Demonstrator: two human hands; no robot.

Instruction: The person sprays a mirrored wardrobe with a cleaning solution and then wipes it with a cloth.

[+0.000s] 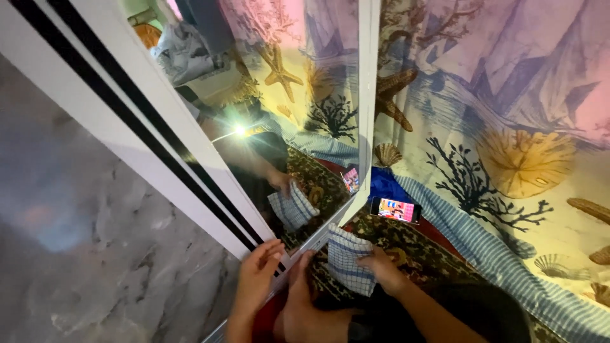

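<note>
Checked cloth (346, 267), blue and white, bunched in the right hand (381, 270) and pressed against the low corner of the mirror (298, 114), right where glass meets white frame (190, 190). Fingers clamped together over the top fold, thumb underneath. Left hand (257, 276) flat on the frame's bottom edge, fingers together, holding nothing, just bracing. A knee or foot between the two hands, touching the frame. Judging by position, only the bottom corner under work at present; upper glass bright with a lamp glare and reflecting the sea-themed sheet (508, 146), but no telling clean from smeared at this sharpness. No streaks or wet marks visible anywhere, so share done versus left unclear. Lit phone (395, 209) lying on the patterned rug (381, 244) just beyond the cloth, apart from both hands.
</note>
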